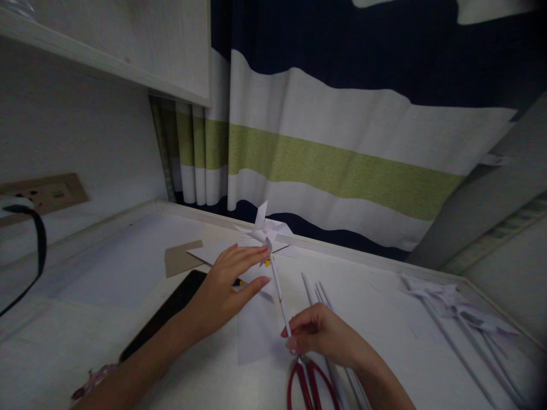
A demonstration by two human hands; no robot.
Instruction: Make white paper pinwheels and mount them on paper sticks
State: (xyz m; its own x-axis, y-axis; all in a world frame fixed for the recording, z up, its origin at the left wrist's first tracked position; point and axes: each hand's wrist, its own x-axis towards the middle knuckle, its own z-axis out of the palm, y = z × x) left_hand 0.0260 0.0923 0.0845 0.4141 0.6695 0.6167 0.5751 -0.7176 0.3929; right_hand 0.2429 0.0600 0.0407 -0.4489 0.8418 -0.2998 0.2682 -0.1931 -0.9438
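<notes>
A white paper pinwheel (270, 229) stands tilted on a thin white paper stick (278, 293). My right hand (318, 330) pinches the stick near its lower end, just above the red-handled scissors (304, 381). At the top, my left hand (233, 282) has its fingers stretched out, the tips at the pinwheel's lower blade. Thumb and fingers of that hand are apart. Whether the fingertips press on the blade or only lie close to it, I cannot tell. Sheets of white paper (256, 336) lie beneath the hands.
Several loose white sticks (321, 293) lie right of centre. Finished pinwheels (453, 302) with sticks rest at the far right. A black flat device (171, 313) and brown card (182, 259) are on the left. A striped curtain (342, 148) hangs behind the table's raised edge.
</notes>
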